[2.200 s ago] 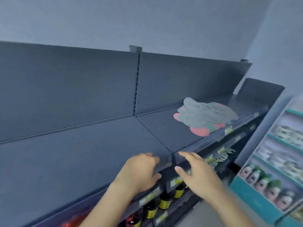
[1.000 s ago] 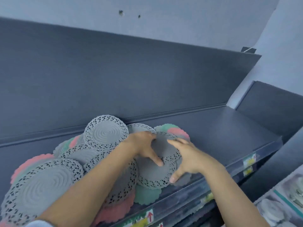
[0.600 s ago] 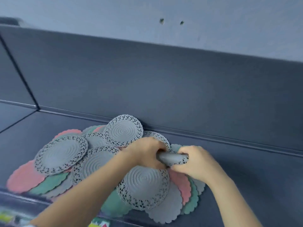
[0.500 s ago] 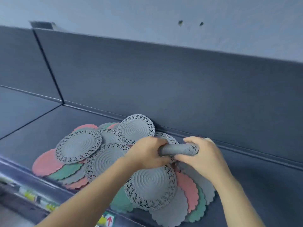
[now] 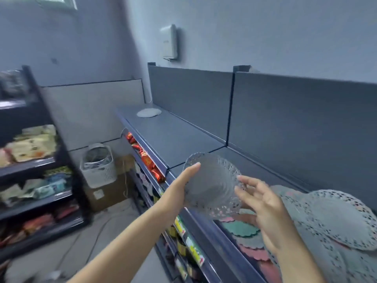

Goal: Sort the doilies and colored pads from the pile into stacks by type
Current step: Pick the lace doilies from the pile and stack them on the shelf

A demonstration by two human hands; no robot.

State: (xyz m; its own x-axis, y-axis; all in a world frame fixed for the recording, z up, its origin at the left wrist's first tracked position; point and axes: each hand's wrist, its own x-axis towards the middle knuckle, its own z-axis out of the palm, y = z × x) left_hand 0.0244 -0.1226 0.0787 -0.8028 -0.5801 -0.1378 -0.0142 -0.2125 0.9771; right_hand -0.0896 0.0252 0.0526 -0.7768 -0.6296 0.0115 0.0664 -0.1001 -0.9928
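Observation:
My left hand (image 5: 179, 193) holds a grey lace doily (image 5: 212, 180) curled in the air above the front edge of the dark top shelf (image 5: 173, 135), thumb on its near face. Just right of the doily, my right hand (image 5: 263, 209) is open with spread fingers and grips nothing. The mixed pile (image 5: 330, 217) lies on the shelf at lower right: large grey lace doilies on top, with scalloped green pads (image 5: 242, 228) and pink pads (image 5: 255, 253) showing under them. A small flat grey stack (image 5: 149, 112) sits at the shelf's far left end.
A back panel runs behind the shelf. Red packets (image 5: 149, 162) and bottles with price tags (image 5: 191, 242) fill the lower shelves. Across the aisle stands a dark rack of goods (image 5: 67, 160), with a white basket (image 5: 99, 166) on a cardboard box (image 5: 108, 193) by the wall.
The view has swung left along the shelf. The doily that both hands gripped rolled over the pile is now held by my left hand alone, lifted off the pile; my right hand has let go.

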